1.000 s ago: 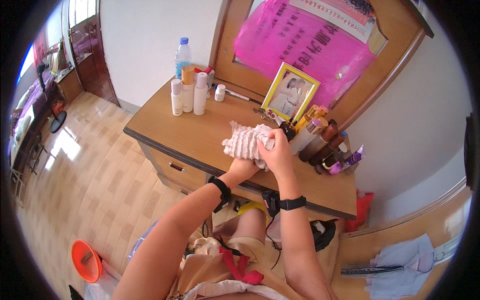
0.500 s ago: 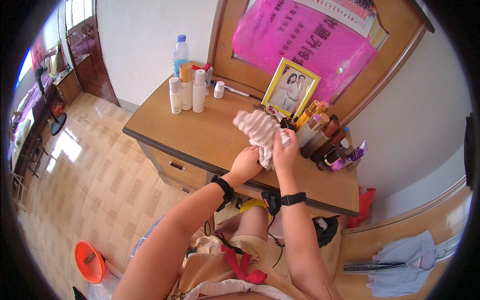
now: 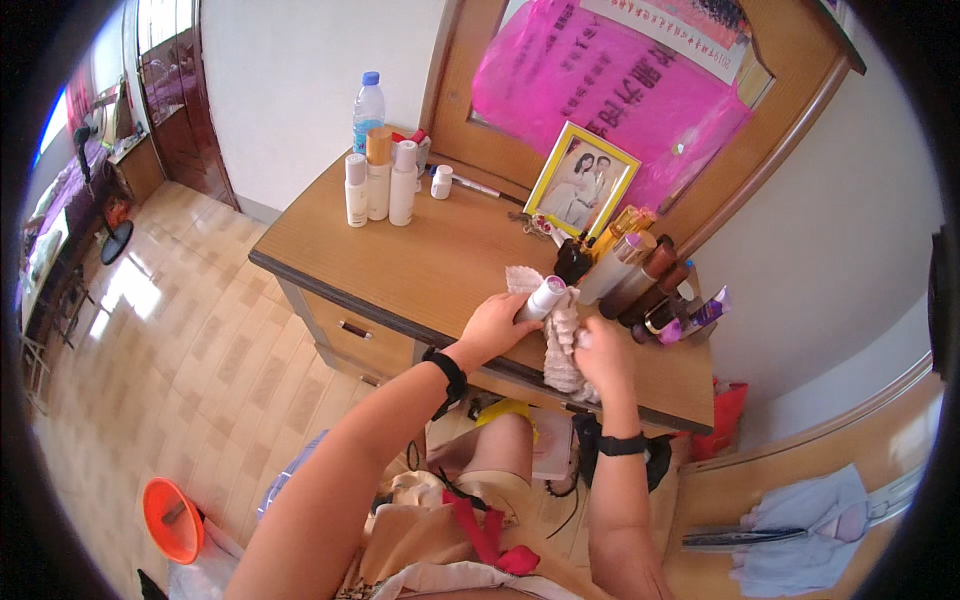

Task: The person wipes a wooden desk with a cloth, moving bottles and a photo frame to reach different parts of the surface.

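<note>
My left hand point(image 3: 497, 326) grips a small white bottle with a pink cap point(image 3: 541, 298), held tilted just above the wooden dresser top point(image 3: 400, 260). My right hand point(image 3: 603, 356) clutches a white crumpled cloth point(image 3: 560, 340), which is pressed against the bottle and hangs down to the dresser's front edge. Both wrists wear black bands. Right behind the hands stands a cluster of dark and purple cosmetic bottles point(image 3: 640, 285).
A gold-framed photo point(image 3: 582, 186) leans against the mirror, which is covered with pink plastic point(image 3: 610, 85). Three white bottles point(image 3: 378, 185) and a water bottle point(image 3: 368, 100) stand at the far left of the dresser. An orange funnel-shaped thing point(image 3: 172, 518) lies on the tiled floor.
My left hand has taken up the white bottle, which it did not hold before. The cloth has dropped from above the dresser to its front edge, and both hands moved toward me.
</note>
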A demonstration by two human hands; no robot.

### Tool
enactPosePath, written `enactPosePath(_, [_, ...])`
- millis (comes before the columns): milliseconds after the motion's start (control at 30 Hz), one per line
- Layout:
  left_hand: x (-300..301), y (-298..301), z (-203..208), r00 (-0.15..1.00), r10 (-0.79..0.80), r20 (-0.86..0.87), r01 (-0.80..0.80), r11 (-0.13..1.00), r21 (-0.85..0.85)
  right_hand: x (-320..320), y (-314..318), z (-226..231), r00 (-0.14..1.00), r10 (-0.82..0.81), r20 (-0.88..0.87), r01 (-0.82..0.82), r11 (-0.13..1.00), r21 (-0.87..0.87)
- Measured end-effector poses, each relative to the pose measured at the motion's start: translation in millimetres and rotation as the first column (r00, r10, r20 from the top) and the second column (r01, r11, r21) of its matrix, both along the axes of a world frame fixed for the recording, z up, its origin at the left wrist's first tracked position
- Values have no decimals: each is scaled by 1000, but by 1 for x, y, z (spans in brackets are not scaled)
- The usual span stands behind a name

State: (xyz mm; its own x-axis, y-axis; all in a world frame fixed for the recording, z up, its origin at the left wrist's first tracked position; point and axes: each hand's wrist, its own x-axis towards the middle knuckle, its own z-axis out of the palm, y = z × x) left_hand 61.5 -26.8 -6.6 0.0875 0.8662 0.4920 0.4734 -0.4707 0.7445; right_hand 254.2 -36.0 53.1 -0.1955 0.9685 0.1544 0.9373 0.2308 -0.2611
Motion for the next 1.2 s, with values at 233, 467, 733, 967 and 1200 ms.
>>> enactPosePath(233, [0, -7, 9, 993, 80, -84, -88, 992, -85, -23, -17, 66, 824, 341, -452, 137, 655, 743])
enactPosePath(467, [5, 9, -27, 994, 60, -89, -50, 993, 110, -77, 13, 18, 881, 366, -300, -227, 883, 411])
enactPosePath(733, [0, 2, -13, 998, -2, -58, 7, 996, 87, -83, 17, 9, 830, 304, -468, -91, 901, 424])
enactPosePath(967, [-4, 2, -18, 996, -82, -19, 81, 995, -55, -78, 17, 8, 815, 418, -402, -185, 844, 503])
enactPosePath(1200, [0, 2, -17, 998, -50, 25, 49, 998, 37, -77, 8, -36, 697, 397, -597, 70, 791, 607])
